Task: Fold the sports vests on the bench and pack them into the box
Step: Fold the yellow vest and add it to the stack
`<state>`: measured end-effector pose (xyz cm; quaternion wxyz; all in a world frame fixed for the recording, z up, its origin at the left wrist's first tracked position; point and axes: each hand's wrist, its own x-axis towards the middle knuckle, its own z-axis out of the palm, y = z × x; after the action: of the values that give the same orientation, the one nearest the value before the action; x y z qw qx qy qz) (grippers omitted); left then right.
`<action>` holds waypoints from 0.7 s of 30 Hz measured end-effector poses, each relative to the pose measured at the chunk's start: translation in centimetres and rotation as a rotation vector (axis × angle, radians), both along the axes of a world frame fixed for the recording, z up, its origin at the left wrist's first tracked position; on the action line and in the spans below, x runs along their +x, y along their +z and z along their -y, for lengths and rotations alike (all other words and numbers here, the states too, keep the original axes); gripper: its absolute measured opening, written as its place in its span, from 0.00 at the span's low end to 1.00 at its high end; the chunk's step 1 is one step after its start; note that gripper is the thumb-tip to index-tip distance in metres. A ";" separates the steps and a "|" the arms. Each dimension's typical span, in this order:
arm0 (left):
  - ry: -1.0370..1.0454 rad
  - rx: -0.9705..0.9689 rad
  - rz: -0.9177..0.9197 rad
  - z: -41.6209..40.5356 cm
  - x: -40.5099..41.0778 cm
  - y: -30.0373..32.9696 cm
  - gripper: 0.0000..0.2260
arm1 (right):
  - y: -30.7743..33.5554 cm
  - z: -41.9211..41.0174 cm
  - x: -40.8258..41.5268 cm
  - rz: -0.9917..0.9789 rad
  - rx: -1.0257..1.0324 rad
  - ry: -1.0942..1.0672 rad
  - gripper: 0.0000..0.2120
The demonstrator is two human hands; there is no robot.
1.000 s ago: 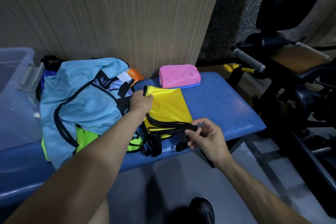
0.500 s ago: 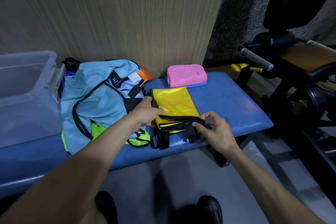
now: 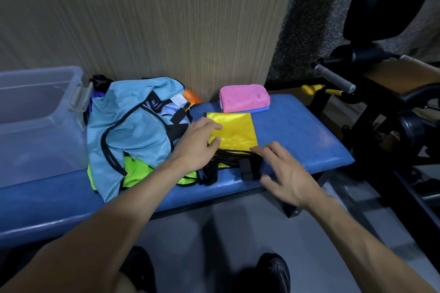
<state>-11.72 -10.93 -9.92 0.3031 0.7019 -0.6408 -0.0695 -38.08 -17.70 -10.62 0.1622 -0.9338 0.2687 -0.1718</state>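
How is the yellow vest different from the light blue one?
The yellow vest is folded into a neat flat rectangle; the light blue vest lies crumpled and unfolded. The yellow one looks smaller; the blue one spreads wide over a green vest. Both have black trim and lie on the blue bench.

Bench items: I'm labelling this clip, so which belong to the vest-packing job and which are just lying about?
Job:
yellow vest under both hands
light blue vest
green vest
clear box
folded pink vest

Lying about:
gym machine
black shoes
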 end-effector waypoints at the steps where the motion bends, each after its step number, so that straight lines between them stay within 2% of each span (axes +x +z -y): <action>1: -0.095 -0.019 0.011 -0.1 -0.3 0.0 0.14 | 0.1 0.0 0.1 -0.039 -0.028 0.030 0.34; 3: -0.230 -0.007 0.042 -0.1 -1.2 -0.1 0.15 | 0.1 -0.1 0.4 -0.169 -0.117 0.080 0.41; 5: -0.305 0.051 0.079 -0.1 -2.0 -0.2 0.17 | -0.5 -0.5 1.1 -0.248 -0.204 0.086 0.42; 9: -0.350 0.139 0.126 -0.1 -2.4 -0.5 0.18 | -1.2 -1.0 2.4 -0.081 -0.330 0.032 0.22; 12: -0.371 0.184 0.116 -0.5 -2.5 -0.7 0.16 | -1.6 -1.2 2.5 0.023 -0.383 0.075 0.11; 14: -0.398 0.193 0.134 -0.6 -2.7 -1.0 0.14 | -1.7 -1.2 2.2 0.067 -0.348 0.089 0.06; 17: -0.426 0.203 0.183 -0.6 -2.3 -1.6 0.13 | -1.2 -0.6 2.0 0.101 -0.251 0.072 0.06; 21: -0.446 0.247 0.216 -0.5 -1.9 -2.0 0.12 | -0.3 0.6 3.0 -0.025 -0.167 -0.011 0.10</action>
<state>-13.61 -10.39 -11.93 0.1226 0.5784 -0.7948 -0.1369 -35.11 -18.30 -10.88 0.0792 -0.9447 0.2607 -0.1827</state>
